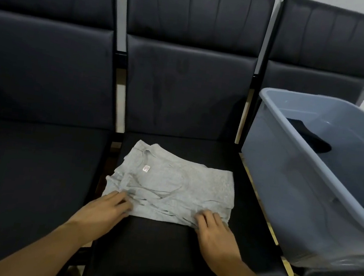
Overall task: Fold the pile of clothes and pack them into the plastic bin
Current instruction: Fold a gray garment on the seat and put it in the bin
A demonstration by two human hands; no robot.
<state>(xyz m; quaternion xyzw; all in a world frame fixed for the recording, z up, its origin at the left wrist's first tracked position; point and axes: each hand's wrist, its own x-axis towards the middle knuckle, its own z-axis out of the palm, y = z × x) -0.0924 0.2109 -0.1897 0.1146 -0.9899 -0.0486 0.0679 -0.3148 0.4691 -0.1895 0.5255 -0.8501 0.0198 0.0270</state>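
While both hands rest on the near edge of the grey shirt (pixel 166 188), the left hand (pixel 106 210) at its left corner and the right hand (pixel 214 229) at its right, fingers lie loosely curled on the cloth; whether they pinch it I cannot tell. Gripping both corners evenly should keep the fold square. Right of the right hand, the bin (pixel 288 185) holds one dark garment (pixel 309 137).
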